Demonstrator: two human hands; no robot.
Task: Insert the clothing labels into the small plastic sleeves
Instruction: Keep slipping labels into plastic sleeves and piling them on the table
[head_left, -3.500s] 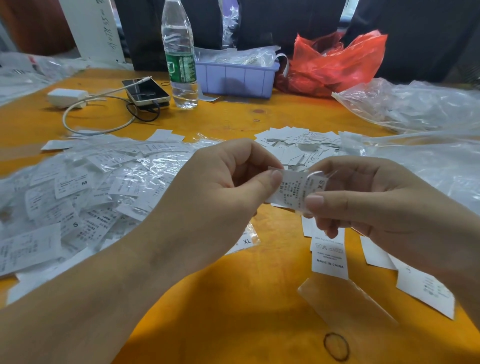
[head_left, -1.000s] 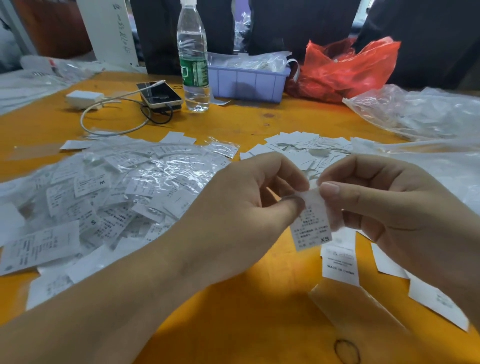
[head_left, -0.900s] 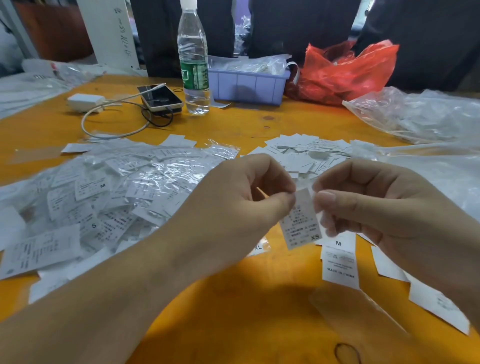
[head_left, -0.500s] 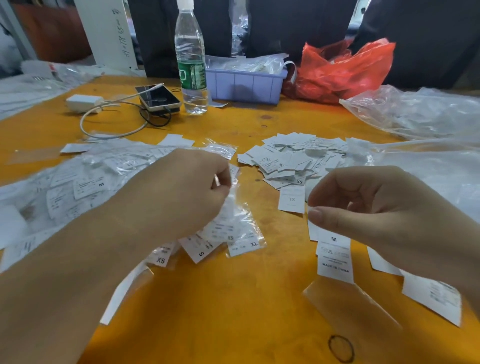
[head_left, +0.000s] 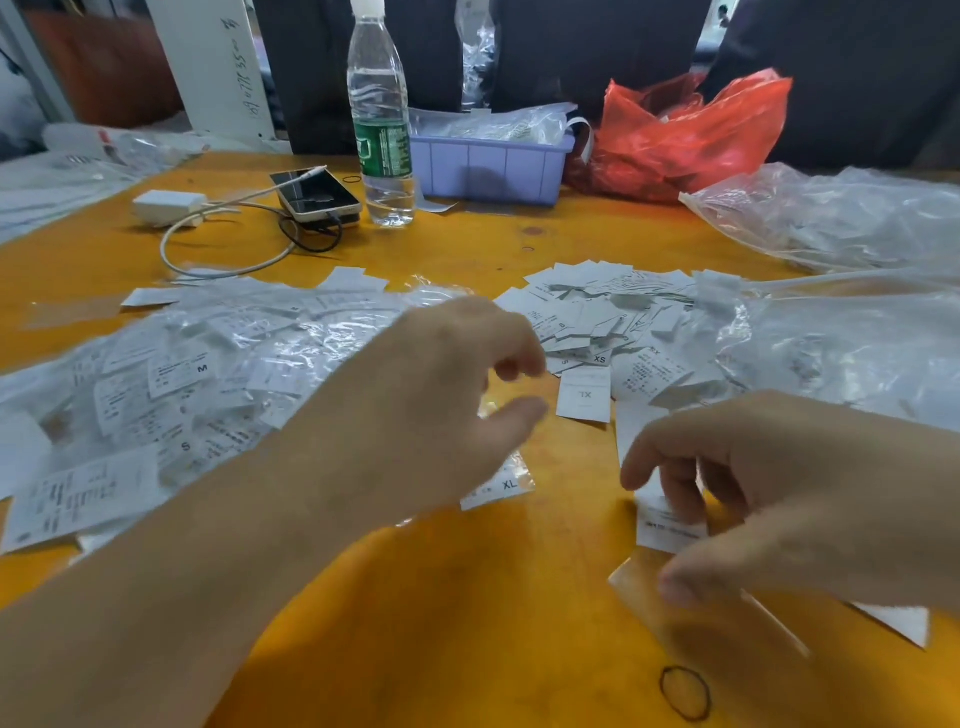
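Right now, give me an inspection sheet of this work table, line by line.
Surface: orange table, marked, with a dark ring near the front.
Job's things: sleeved labels pile at left; loose labels pile in the middle; empty sleeve at front right.
Clutter: water bottle, phone, purple bin, red bag, clear bags.
Hands: left hand open over the table; right hand fingers on a label.
Cables: white cable looped from a charger.
Surroundings: dark clothing behind the table.

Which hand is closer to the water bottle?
The left hand. It hovers over the bagged labels, nearer the water bottle at the table's far side; the right hand is lower, by the near edge.
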